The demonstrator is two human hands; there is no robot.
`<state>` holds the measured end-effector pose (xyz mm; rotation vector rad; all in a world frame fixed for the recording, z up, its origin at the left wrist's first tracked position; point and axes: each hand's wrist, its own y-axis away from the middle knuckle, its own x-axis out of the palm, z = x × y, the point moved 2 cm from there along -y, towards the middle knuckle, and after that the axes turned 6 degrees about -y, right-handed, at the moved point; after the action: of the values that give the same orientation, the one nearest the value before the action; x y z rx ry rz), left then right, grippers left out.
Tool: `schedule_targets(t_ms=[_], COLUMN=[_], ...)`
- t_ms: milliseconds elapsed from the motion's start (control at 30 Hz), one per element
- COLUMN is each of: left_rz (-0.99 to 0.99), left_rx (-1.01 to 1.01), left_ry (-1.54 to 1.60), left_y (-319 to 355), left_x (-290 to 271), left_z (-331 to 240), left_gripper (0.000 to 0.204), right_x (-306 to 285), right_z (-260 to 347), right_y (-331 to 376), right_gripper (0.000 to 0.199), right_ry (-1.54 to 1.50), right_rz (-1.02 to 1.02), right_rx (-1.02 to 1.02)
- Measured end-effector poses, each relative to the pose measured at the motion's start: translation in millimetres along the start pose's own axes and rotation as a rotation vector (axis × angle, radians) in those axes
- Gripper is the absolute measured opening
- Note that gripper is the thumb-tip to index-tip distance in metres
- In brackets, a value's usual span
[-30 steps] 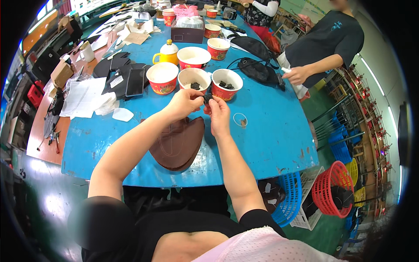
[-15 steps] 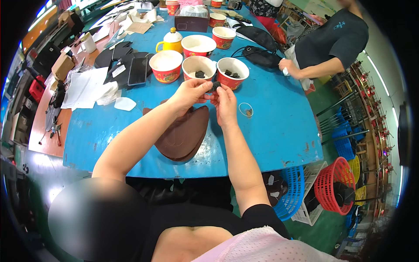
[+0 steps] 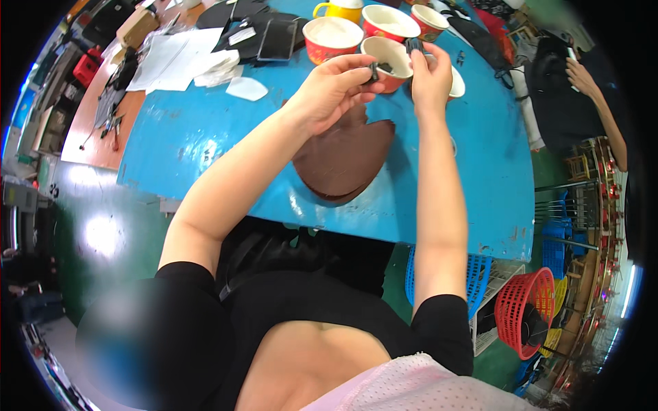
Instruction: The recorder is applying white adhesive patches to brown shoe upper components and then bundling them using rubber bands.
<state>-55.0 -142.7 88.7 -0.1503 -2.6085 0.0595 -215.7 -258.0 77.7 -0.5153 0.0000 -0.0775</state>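
Left hand [image 3: 334, 83] curled, fingertips pinched on a small dark part [image 3: 373, 70], held over the near rim of a red bowl with a white inside [image 3: 386, 55]. Right hand [image 3: 430, 75] raised just right of that bowl, fingers closed round another small dark part [image 3: 413, 46] at the thumb tip. Both parts close together above the bowl, apart from each other. Directly nearer the body than the bowl, a brown leather-like mat [image 3: 346, 154] flat on the blue table [image 3: 205, 130]. Left of the bowl, a second red bowl [image 3: 332, 38]; beyond it, a yellow mug [image 3: 337, 9]. Farther left, white papers [image 3: 178, 61].
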Motion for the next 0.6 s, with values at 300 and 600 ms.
schedule_targets(t_ms=[300,600], left_rz=[-0.066,-0.119], left_rx=[0.007,0.066], left_ry=[0.073,-0.315], left_y=[26,21], left_x=[-22,-20], left_z=[4,22], left_gripper=[0.022,0.025], right_x=[23,19], right_z=[24,22], right_y=[69,106], right_gripper=[0.016,0.014], right_ry=[-0.237,-0.22], right_rz=[0.19,0.229], right_rx=[0.046,0.023])
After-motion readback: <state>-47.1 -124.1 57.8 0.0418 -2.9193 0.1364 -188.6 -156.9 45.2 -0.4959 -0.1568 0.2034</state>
